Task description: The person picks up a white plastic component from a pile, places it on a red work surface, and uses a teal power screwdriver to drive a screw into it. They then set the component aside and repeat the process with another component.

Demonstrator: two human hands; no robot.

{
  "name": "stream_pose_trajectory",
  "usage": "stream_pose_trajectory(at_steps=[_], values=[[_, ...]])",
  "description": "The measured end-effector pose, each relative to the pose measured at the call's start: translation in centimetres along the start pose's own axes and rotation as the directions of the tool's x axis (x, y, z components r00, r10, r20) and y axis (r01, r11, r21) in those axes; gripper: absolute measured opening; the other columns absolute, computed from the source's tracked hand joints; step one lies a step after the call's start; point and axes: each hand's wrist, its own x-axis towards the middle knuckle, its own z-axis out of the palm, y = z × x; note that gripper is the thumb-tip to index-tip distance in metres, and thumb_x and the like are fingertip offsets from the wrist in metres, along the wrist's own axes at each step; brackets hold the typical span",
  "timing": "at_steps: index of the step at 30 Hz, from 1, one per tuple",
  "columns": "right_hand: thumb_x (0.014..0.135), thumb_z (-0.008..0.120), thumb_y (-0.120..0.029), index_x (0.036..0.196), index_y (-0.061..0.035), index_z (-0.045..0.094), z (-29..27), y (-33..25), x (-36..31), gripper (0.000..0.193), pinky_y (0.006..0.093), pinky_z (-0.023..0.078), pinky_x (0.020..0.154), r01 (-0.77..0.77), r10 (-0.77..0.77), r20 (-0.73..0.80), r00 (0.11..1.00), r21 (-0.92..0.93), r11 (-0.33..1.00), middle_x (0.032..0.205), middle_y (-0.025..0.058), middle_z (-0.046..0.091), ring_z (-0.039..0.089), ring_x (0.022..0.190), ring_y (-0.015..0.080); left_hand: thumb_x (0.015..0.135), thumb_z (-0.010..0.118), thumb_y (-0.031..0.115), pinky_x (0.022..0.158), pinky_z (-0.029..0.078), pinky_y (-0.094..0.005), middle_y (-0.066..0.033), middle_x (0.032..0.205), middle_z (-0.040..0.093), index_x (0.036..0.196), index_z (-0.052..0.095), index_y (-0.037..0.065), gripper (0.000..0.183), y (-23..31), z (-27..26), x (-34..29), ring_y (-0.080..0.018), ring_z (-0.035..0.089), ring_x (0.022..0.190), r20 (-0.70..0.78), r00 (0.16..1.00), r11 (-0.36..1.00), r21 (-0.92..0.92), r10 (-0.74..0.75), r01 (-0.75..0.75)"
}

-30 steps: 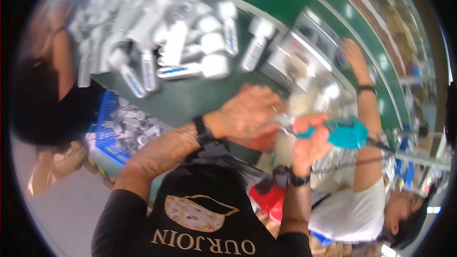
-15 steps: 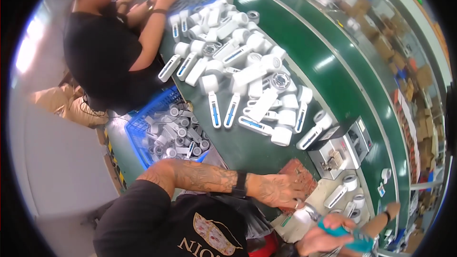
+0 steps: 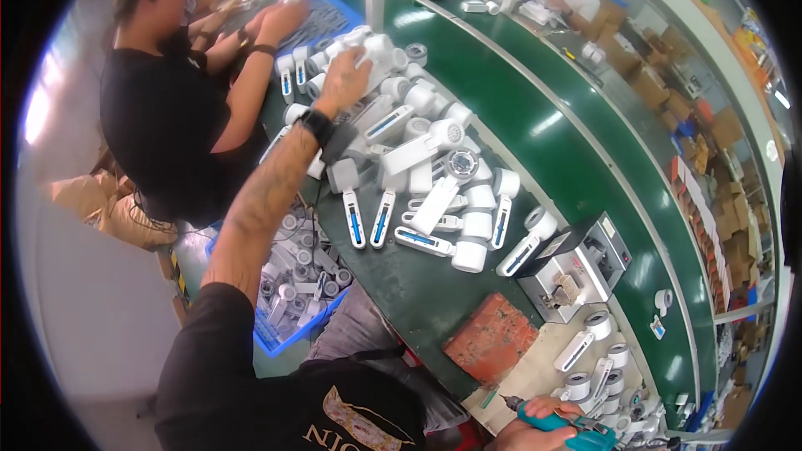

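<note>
- Head view looks down along the person's left arm, which now stretches far out over the green tabletop (image 3: 434, 301); half a second ago that arm lay folded close to the body
- left hand (image 3: 344, 82) sits on a white handheld fan (image 3: 373, 48) at the far end of the pile of white fans (image 3: 434, 175), fingers curled over it in a closed grip, whereas earlier it rested by the right hand at the near edge
- black wristwatch (image 3: 317, 124) shows on the left wrist
- right hand (image 3: 543, 428) stays low at the bottom edge, its grip closed around a teal electric screwdriver (image 3: 558, 423), bit pointing left, as in the earlier frame
- brown rectangular pad (image 3: 493, 338) lies on the tabletop between the pile and the right hand
- grey boxy machine (image 3: 576, 266) stands just right of the pile
- blue bin (image 3: 296, 284) of small white parts sits below the tabletop's near edge, under the outstretched arm
- another person in a black shirt (image 3: 159, 117) works at the far left, both hands raised over another blue tray
</note>
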Motion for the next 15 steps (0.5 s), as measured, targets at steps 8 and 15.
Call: stream_pose_trajectory(at_steps=[8, 15], values=[[0.086, 0.064, -0.064, 0.101, -0.0025, 0.051, -2.4, 0.4, -1.1, 0.065, 0.0307, 0.045, 0.051, 0.041, -0.041, -0.012, 0.999, 0.021, 0.999, 0.067, 0.0081, 0.053, 0.053, 0.056, 0.0183, 0.092, 0.063, 0.019, 0.092, 0.048, -0.0486, -0.0209, 0.113, 0.063, 0.125, 0.060, 0.003, 0.037, -0.8, 6.1, 1.8, -0.0368, 0.061, 0.102, -0.050, 0.595, 0.474, 0.659, 0.802, -0.584], [0.085, 0.065, -0.064, 0.101, -0.0004, 0.046, -1.8, 0.2, -0.8, 0.069, 0.0325, 0.043, 0.049, -0.026, 0.016, 0.121, 0.993, 0.085, 0.996, 0.067, 0.0084, 0.052, 0.051, 0.054, 0.0195, 0.087, 0.071, 0.016, 0.078, 0.055, -0.0372, -0.0159, 0.107, 0.068, 0.110, 0.064, 0.003, 0.027, 30.6, 2.6, -17.1, -0.0318, 0.068, 0.089, 0.396, 0.576, 0.646, -0.690, 0.715, -0.327]])
